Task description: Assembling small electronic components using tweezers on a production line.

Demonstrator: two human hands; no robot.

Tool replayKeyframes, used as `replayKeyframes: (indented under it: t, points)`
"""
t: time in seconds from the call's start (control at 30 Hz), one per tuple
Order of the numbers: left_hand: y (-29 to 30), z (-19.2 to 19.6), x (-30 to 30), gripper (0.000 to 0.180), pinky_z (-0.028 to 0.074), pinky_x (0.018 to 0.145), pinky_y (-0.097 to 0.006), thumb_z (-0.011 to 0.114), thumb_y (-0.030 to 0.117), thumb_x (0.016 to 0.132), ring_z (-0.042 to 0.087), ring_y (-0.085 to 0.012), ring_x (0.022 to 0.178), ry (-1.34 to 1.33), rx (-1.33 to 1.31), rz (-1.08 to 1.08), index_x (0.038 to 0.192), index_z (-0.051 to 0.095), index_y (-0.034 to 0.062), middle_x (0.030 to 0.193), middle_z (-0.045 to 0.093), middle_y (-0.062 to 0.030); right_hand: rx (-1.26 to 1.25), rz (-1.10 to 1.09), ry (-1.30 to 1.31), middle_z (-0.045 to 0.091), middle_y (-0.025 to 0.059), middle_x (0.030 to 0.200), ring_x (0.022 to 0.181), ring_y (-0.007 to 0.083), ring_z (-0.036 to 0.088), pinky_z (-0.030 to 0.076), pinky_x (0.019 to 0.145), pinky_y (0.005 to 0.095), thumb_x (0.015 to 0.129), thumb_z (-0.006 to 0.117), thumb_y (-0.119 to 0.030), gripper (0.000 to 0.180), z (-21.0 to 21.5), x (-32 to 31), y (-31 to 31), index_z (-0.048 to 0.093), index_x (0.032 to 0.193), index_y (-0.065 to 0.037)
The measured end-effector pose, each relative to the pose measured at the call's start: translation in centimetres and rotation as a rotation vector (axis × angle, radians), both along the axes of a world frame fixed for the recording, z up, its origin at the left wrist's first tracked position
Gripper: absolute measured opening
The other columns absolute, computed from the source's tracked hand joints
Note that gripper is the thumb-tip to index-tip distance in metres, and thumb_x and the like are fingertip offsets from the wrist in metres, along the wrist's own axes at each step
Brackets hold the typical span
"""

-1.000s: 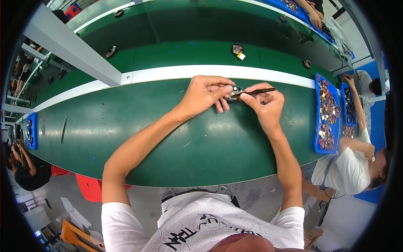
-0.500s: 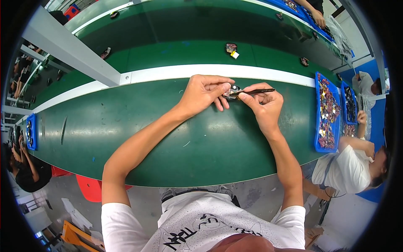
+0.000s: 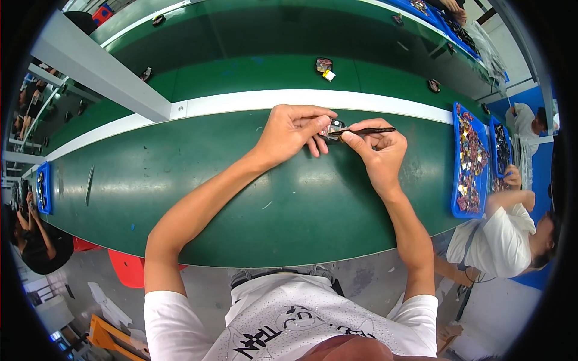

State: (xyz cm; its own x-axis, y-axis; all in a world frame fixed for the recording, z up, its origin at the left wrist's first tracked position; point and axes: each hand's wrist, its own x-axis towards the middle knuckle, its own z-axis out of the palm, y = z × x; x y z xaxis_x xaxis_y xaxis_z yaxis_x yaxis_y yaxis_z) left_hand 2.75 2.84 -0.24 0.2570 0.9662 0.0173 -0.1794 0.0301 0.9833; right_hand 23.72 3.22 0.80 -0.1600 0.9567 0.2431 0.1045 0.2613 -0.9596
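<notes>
"State of each grip?"

"Left grip [image 3: 291,133] pinches a small, rounded, dark-and-shiny unit [image 3: 335,126], apparently to steady it. Right grip [image 3: 380,147] holds a slim dark tool [image 3: 378,130] pencil-fashion, its tip at the unit, presumably for fine control."

"Unit's position?"

"Between both grips, over the desk's [image 3: 313,210] far side, near the white rail [image 3: 241,101]. Desk contact: cannot tell."

"Surroundings?"

"Desk surface smooth, green, glossy. Right: blue, seemingly plastic tray [image 3: 456,180], oblong, heaped with small multicoloured parts [image 3: 471,159]."
</notes>
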Motion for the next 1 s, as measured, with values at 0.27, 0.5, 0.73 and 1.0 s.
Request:
replayKeyframes:
  t: [0.27,0.5,0.73,1.0]
  points:
    - [0.1,-0.3,0.4,0.025,0.058,0.053,-0.027,0.061,0.01,0.102,0.073,-0.0206,0.067,0.029,0.007,0.011,0.116,0.069,-0.0099,0.09,0.072,-0.0156,0.012,0.045,-0.083,0.066,-0.0011,0.074,0.051,-0.0014,0.039,0.029,0.048,0.0185,0.08,0.083,0.0,0.014,0.8,0.6,0.5,0.074,0.089,0.003]
    - [1.0,-0.6,0.7,0.027,0.057,0.052,-0.027,0.06,0.012,0.102,0.073,-0.0219,0.065,-0.046,-0.007,0.062,0.116,0.068,-0.0098,0.091,0.072,-0.0176,0.105,-0.037,-0.059,0.072,0.0032,0.083,0.05,-0.0003,0.043,0.031,0.048,0.0187,0.079,0.083,0.0,0.012,0.6,0.7,0.3,0.074,0.087,0.004]
    - [1.2,-1.0,1.5,0.027,0.057,0.052,-0.027,0.06,0.012,0.102,0.073,-0.0211,0.066,-0.05,-0.002,0.114,0.116,0.068,-0.0093,0.089,0.072,-0.0171,0.362,-0.039,-0.13,0.076,0.0054,0.088,0.046,0.0016,0.042,0.031,0.045,0.0202,0.078,0.083,0.001,0.013,-0.3,1.2,0.5,0.076,0.088,0.001]
    - [1.1,-0.9,2.1,0.028,0.057,0.054,-0.026,0.061,0.014,0.102,0.072,-0.0196,0.066,-0.021,0.002,0.094,0.118,0.068,-0.009,0.089,0.071,-0.0157,0.46,-0.021,-0.195,0.077,0.0044,0.085,0.043,0.003,0.04,0.03,0.042,0.0217,0.078,0.083,0.001,0.013,-0.7,1.3,0.8,0.076,0.089,-0.001]
